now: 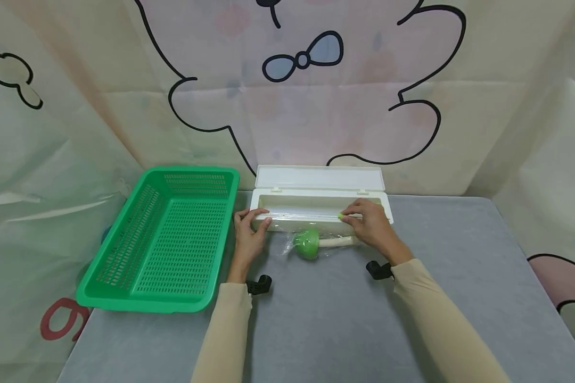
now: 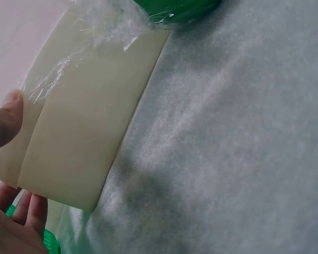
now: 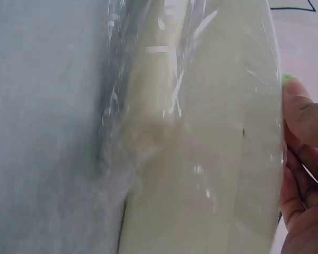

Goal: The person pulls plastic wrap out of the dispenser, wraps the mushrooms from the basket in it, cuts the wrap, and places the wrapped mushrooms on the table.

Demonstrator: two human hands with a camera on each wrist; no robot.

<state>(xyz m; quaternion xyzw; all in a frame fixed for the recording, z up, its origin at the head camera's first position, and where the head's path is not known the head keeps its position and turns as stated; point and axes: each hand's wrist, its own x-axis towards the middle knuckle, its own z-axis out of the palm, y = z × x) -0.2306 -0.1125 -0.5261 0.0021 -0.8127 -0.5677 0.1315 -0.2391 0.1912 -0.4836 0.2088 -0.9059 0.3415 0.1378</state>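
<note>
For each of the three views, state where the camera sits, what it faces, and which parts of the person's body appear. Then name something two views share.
Head: worn on the head, looks forward and down at the table, basket, open box and wrapped green toy; both forearms, left hand and right hand show.
Left wrist: low at the box's left end, faces along its front wall; thumb and fingers show.
Right wrist: low at the box's right end, faces film over the wall; fingers show.
Shared: both wrist views show box, film and table.
</note>
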